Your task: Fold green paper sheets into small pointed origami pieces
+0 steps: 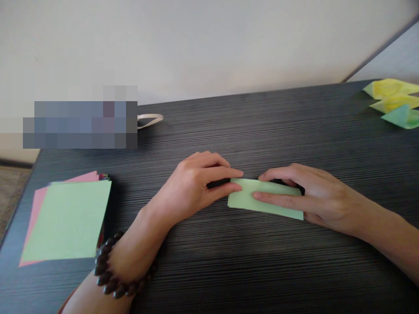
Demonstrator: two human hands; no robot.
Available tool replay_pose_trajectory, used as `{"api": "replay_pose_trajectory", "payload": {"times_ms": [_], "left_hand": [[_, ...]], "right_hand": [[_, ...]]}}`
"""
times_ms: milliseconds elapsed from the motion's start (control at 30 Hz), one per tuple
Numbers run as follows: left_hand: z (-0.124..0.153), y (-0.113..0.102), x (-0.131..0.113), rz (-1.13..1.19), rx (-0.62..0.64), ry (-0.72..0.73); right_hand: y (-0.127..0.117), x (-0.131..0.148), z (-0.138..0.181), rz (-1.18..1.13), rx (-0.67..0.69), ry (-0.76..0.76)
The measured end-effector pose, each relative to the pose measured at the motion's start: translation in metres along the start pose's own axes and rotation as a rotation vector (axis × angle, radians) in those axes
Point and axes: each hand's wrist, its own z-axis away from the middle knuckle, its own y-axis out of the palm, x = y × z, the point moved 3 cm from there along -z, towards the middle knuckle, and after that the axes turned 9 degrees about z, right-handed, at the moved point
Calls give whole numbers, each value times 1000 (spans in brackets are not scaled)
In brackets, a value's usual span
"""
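Observation:
A light green sheet of paper [273, 204], folded into a narrow strip, lies on the dark table between my hands. With thumb and forefinger, my left hand [199, 183] pinches the strip's upper left corner. My right hand [317, 196] rests over its right half, one finger stretched flat across the paper and another at the upper edge. The right thumb is mostly hidden. Dark round beads form a bracelet [109, 266] on my left wrist.
At left sits a stack of square paper [70, 220], green over pink. Folded yellow paper pieces [389, 89] and a green one [404, 117] lie at the far right. A blurred-out object [78, 124] with a pale loop [152, 120] stands near the wall [209, 43].

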Motion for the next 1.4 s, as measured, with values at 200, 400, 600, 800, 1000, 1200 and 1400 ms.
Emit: {"api": "replay_pose_trajectory", "payload": {"times_ms": [200, 400, 600, 800, 1000, 1200, 1400], "left_hand": [[-1, 4, 4, 4, -13, -46], [-1, 3, 4, 45, 14, -77], [-2, 1, 3, -29, -27, -89], [-3, 0, 3, -50, -19, -152], [-3, 0, 4, -40, -12, -187], [-4, 0, 2, -39, -13, -191], [-4, 0, 3, -50, -15, -220]], "right_hand": [[3, -1, 3, 49, 47, -38], [4, -3, 6, -2, 43, 24], [3, -3, 6, -12, 42, 14], [3, -6, 5, -48, -23, 78], [3, -7, 5, -83, -26, 80], [1, -5, 1, -43, -67, 41], [1, -3, 1, -36, -48, 20]]}}
